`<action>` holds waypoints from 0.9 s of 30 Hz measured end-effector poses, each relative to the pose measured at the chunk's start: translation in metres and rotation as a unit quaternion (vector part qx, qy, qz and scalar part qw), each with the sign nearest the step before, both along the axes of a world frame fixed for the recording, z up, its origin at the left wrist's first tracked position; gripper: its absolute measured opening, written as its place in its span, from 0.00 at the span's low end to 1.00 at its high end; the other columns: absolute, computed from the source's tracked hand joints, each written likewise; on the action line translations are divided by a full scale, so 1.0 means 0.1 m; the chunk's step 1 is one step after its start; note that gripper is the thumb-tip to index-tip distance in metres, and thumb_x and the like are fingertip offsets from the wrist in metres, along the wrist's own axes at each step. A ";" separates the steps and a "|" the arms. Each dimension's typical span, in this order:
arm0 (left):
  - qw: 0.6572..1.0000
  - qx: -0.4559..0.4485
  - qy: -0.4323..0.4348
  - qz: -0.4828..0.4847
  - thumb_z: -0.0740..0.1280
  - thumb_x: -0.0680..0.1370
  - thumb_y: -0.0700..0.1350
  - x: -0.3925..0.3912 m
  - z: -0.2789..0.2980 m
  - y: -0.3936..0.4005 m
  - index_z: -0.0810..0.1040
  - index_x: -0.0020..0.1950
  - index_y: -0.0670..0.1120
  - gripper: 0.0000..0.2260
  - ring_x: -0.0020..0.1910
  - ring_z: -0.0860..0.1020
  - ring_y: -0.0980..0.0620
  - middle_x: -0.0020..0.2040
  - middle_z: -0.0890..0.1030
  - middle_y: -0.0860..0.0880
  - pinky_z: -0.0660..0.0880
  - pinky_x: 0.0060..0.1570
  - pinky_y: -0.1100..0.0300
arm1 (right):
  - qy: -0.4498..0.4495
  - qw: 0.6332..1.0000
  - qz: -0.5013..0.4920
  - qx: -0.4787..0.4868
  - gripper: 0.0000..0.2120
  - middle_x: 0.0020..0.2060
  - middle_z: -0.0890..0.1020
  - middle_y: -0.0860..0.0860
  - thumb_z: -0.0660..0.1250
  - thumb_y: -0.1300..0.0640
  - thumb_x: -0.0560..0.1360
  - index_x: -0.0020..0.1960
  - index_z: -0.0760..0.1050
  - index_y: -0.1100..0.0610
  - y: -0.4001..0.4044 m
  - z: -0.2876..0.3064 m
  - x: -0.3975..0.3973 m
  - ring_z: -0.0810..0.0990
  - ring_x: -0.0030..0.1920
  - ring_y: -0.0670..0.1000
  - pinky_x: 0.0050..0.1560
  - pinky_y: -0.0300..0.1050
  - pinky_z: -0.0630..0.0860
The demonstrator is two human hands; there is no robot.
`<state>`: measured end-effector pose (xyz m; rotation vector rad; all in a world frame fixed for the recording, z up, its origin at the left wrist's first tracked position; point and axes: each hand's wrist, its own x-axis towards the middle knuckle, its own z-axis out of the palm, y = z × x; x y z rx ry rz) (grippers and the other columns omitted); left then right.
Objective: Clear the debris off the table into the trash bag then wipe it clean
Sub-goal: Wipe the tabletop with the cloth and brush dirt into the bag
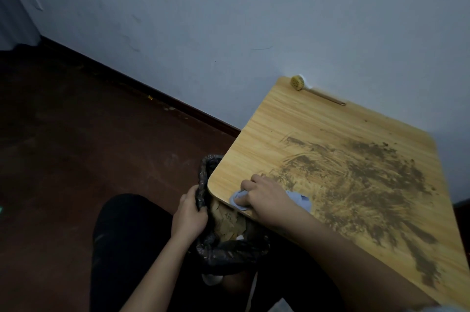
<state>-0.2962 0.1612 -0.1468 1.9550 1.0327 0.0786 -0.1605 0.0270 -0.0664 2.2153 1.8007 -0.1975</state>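
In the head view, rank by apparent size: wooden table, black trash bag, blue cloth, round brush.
1. Light wooden table
2. Black plastic trash bag
3. Crumpled blue cloth
4. Round yellow-bristled brush, though farthest from camera.

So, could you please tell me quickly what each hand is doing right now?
Left hand: grips the rim of the black trash bag.
Right hand: fingers curled on the blue cloth at the table edge.

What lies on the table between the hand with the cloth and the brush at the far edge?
In the head view, between the right hand and the brush lies bare table; the brown dirt spreads to the right.
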 end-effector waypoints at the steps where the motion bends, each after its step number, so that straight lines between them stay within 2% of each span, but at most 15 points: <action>1: 1.000 -0.003 0.000 0.000 0.63 0.77 0.42 0.00 0.00 -0.01 0.62 0.73 0.53 0.25 0.59 0.75 0.45 0.65 0.70 0.47 0.71 0.51 0.56 | 0.001 1.000 0.002 0.001 0.13 0.54 0.73 0.53 0.57 0.61 0.80 0.59 0.77 0.53 0.00 0.00 -0.01 0.68 0.51 0.56 0.43 0.48 0.63; 4: 1.000 -0.004 -0.001 -0.001 0.63 0.77 0.42 -0.02 -0.01 -0.02 0.63 0.73 0.54 0.25 0.59 0.74 0.45 0.64 0.70 0.47 0.70 0.49 0.57 | 0.004 1.000 0.001 0.003 0.14 0.55 0.74 0.53 0.57 0.61 0.80 0.60 0.77 0.53 -0.01 0.01 -0.02 0.68 0.51 0.56 0.42 0.47 0.58; 7: 1.000 -0.006 -0.003 0.000 0.63 0.77 0.42 -0.04 -0.02 -0.02 0.63 0.72 0.54 0.24 0.58 0.75 0.45 0.64 0.70 0.47 0.69 0.46 0.58 | 0.006 1.000 -0.002 -0.001 0.14 0.55 0.74 0.53 0.57 0.61 0.80 0.60 0.78 0.53 -0.02 0.02 -0.05 0.69 0.51 0.56 0.42 0.47 0.59; 11: 1.000 -0.003 0.002 0.002 0.63 0.77 0.42 -0.05 -0.01 -0.02 0.63 0.73 0.54 0.25 0.59 0.75 0.45 0.64 0.70 0.47 0.69 0.47 0.58 | -0.001 1.000 0.004 -0.009 0.13 0.55 0.74 0.53 0.58 0.61 0.80 0.59 0.78 0.54 -0.03 0.04 -0.09 0.68 0.51 0.55 0.42 0.48 0.61; 13: 1.000 0.000 -0.002 0.003 0.64 0.77 0.42 -0.06 0.00 -0.03 0.63 0.73 0.53 0.25 0.59 0.75 0.44 0.64 0.70 0.46 0.69 0.47 0.58 | 0.001 1.000 0.006 -0.013 0.12 0.55 0.74 0.53 0.58 0.62 0.79 0.57 0.78 0.56 -0.04 0.06 -0.12 0.68 0.52 0.56 0.44 0.49 0.63; 19: 1.000 0.000 -0.004 0.000 0.64 0.77 0.42 -0.07 0.03 -0.03 0.63 0.73 0.53 0.25 0.59 0.75 0.44 0.65 0.70 0.46 0.69 0.48 0.57 | -0.015 0.999 0.035 -0.019 0.07 0.53 0.73 0.54 0.59 0.63 0.78 0.49 0.76 0.58 -0.04 0.11 -0.19 0.67 0.51 0.56 0.41 0.49 0.57; 24: 1.000 -0.003 -0.003 0.001 0.64 0.77 0.41 -0.08 0.04 -0.04 0.63 0.73 0.52 0.25 0.59 0.75 0.44 0.65 0.70 0.46 0.69 0.48 0.58 | -0.022 0.999 0.023 0.016 0.12 0.53 0.73 0.52 0.59 0.61 0.78 0.57 0.77 0.54 0.00 0.11 -0.17 0.67 0.52 0.55 0.42 0.48 0.58; 27: 1.000 -0.005 -0.005 0.002 0.63 0.77 0.41 -0.07 0.05 -0.03 0.63 0.73 0.52 0.25 0.58 0.75 0.45 0.65 0.70 0.46 0.69 0.48 0.58 | -0.017 0.999 0.012 0.026 0.13 0.53 0.74 0.52 0.58 0.61 0.79 0.58 0.77 0.53 0.01 0.09 -0.18 0.67 0.53 0.55 0.43 0.47 0.58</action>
